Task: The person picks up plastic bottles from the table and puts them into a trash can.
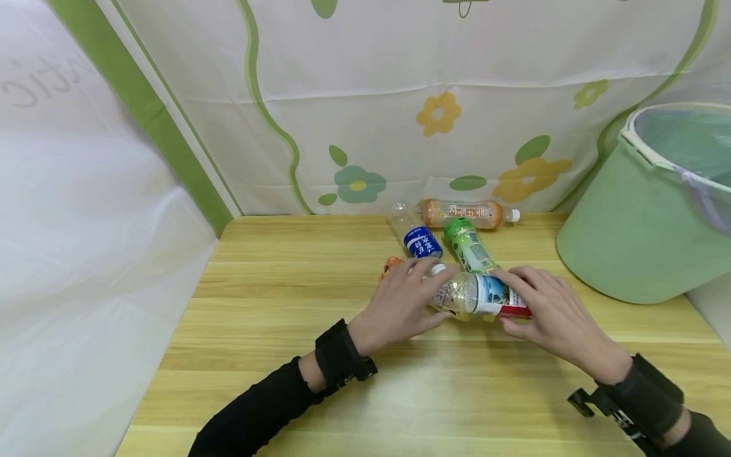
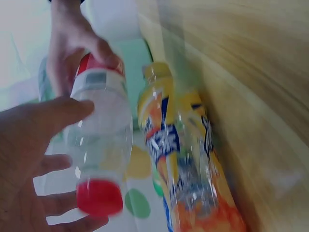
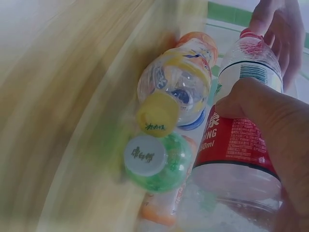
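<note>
A clear plastic bottle (image 1: 485, 293) with a red cap and a red, white and blue label lies across between both hands, above other bottles. My right hand (image 1: 551, 314) grips its label end, thumb across the label in the right wrist view. Around the capped end, my left hand (image 1: 402, 304) is spread, its thumb and fingers loosely bent beside the bottle; in the left wrist view a gap shows between them. Under the bottle lies an orange-and-yellow labelled bottle (image 2: 161, 140); the right wrist view shows a yellow cap (image 3: 157, 113) there.
Behind the hands lie a green-wrapped bottle (image 1: 469, 244), a clear bottle with a blue label (image 1: 421, 241) and an orange bottle (image 1: 493, 214) against the curtain (image 1: 365, 139). A green bin (image 1: 639, 222) with a plastic liner stands on the right of the wooden table (image 1: 274, 355).
</note>
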`<control>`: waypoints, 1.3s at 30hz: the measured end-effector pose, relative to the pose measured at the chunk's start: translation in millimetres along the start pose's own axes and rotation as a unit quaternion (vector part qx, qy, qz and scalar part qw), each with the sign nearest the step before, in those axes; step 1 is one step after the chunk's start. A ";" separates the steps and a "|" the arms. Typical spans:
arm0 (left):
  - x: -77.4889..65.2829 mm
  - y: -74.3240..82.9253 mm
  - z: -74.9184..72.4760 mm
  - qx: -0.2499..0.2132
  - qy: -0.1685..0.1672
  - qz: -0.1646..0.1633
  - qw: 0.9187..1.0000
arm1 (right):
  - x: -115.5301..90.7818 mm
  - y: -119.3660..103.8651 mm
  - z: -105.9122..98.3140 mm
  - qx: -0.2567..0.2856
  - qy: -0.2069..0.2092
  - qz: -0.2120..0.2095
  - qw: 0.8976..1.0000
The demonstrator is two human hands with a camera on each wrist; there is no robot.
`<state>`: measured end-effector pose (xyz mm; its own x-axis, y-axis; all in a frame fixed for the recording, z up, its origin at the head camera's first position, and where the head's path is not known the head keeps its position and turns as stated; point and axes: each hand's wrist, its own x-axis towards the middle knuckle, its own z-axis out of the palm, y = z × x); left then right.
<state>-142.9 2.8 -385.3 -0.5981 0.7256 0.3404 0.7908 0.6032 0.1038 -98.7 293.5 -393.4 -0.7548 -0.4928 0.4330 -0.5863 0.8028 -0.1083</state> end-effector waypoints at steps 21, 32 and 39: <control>-94.1 -95.7 -28.2 -0.043 -0.019 -0.243 0.969 | -8.5 6.8 -3.9 -0.001 -0.009 0.021 1.000; -118.7 -111.0 -8.1 -0.063 -0.015 -0.280 0.958 | -11.5 7.6 -3.1 0.000 -0.005 0.015 1.000; -122.6 -114.2 -2.6 -0.065 -0.029 -0.291 0.954 | -10.5 7.6 -5.9 -0.003 -0.002 0.014 1.000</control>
<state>-159.6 -156.0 -436.4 -0.9439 0.3003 0.1377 0.3303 0.8663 0.3748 -93.5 306.8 -393.4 -0.7716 -0.4719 0.4265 -0.5639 0.8177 -0.1155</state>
